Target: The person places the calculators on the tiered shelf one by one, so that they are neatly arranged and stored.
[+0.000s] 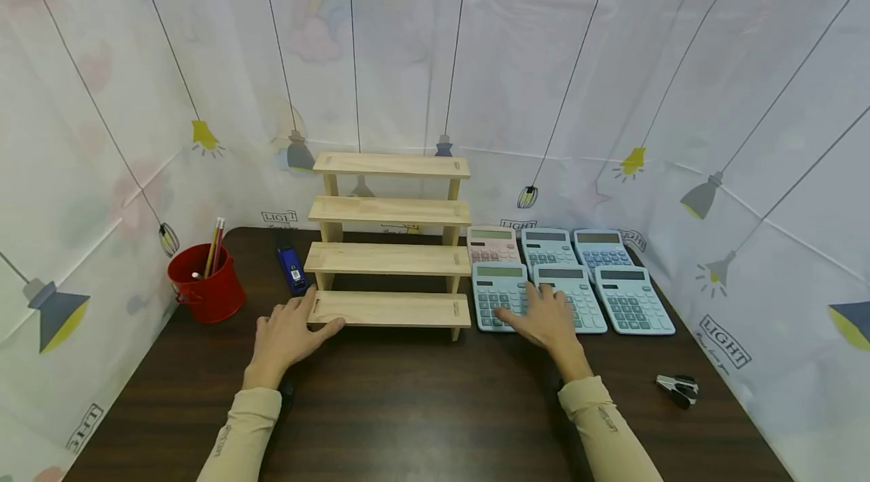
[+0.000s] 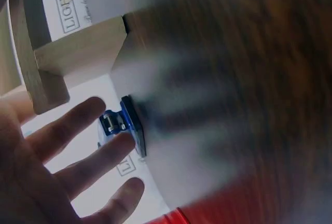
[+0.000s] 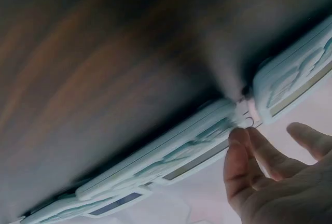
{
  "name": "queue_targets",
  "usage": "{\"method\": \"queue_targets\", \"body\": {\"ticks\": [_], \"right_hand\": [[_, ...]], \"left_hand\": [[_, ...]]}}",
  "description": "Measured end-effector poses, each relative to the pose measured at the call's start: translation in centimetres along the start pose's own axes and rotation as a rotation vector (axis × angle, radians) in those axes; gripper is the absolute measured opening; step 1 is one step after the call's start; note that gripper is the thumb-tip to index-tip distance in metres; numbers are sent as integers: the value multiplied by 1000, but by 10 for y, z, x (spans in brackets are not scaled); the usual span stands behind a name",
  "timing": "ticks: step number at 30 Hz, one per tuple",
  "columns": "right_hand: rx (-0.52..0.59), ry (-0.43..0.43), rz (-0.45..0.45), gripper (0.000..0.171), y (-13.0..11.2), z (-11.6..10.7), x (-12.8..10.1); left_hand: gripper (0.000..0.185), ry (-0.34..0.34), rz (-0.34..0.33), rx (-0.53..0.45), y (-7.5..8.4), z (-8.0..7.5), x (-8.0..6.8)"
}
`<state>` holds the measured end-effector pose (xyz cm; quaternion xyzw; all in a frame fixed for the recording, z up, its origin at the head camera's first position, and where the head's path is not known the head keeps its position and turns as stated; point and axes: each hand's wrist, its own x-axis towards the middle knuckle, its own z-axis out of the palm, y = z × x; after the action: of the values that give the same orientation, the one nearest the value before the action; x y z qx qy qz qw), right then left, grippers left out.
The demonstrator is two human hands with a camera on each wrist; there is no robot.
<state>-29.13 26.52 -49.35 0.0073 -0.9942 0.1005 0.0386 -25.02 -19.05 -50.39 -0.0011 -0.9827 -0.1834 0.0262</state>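
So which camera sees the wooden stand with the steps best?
The head view: all four levels of the wooden stand are in sight there. The left wrist view catches just part, cut off by the picture's edge; the right wrist view doesn't show it.

Left hand (image 1: 285, 335): fingers forward; thumb (image 1: 329, 330) swung wide, right of the fingers and nearer the body. Wrist-side view: three fingers (image 2: 96, 164) fanned, slightly bent, clear gaps between. Left forearm (image 1: 239, 437) behind the fingers, pale sleeve stopping at the wrist.

Right hand (image 1: 547, 319): palm down, fingers forward, extended; right thumb (image 1: 511, 318) out left of them. Right forearm (image 1: 609, 429) trails behind the fingers, angling outward, sleeved alike.
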Motion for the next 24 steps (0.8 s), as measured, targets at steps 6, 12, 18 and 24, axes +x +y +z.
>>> {"method": "queue_targets", "body": {"ticks": [6,12,18,24], "right_hand": [[-50,-38,20,110,-13,5,6],[-41,-88,70,117,-24,9,11],[-37,-125,108,121,-30,12,16],[-17,-150,114,122,-34,12,18]], "left_hand": [[108,-16,14,-2,1,0,2],[109,-44,9,-21,2,-2,2],[109,-71,8,-44,4,-5,3],[108,-88,-5,-55,3,-5,4]]}}
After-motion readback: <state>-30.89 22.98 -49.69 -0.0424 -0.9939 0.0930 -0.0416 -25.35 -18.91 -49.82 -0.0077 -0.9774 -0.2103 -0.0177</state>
